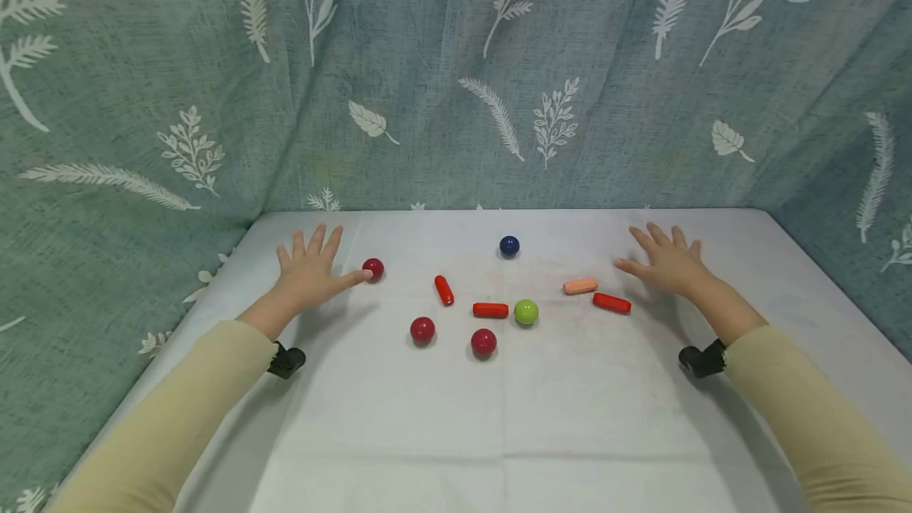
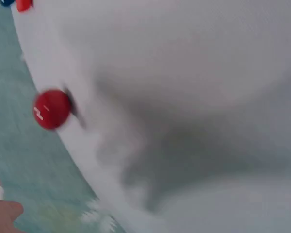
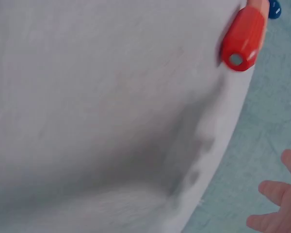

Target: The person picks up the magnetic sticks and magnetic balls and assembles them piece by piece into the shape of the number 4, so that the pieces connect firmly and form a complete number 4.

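Plain tan sleeves (image 1: 167, 410), faint creases; small black wrist cameras (image 1: 287, 362), rounded ends, beside cuffs (image 1: 251, 336).

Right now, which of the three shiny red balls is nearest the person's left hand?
The shiny red ball farthest back on the white table, which the left hand overlaps in the head view; the other two balls lie nearer the camera.

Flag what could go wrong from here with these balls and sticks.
The red ball by the left hand may roll if the thumb, which overlaps it in the head view, nudges it; contact is unclear.
The green ball sits close to a red stick, so grabbing one could knock the other.
The blue ball, nearest the far edge of the table, might roll off if bumped.
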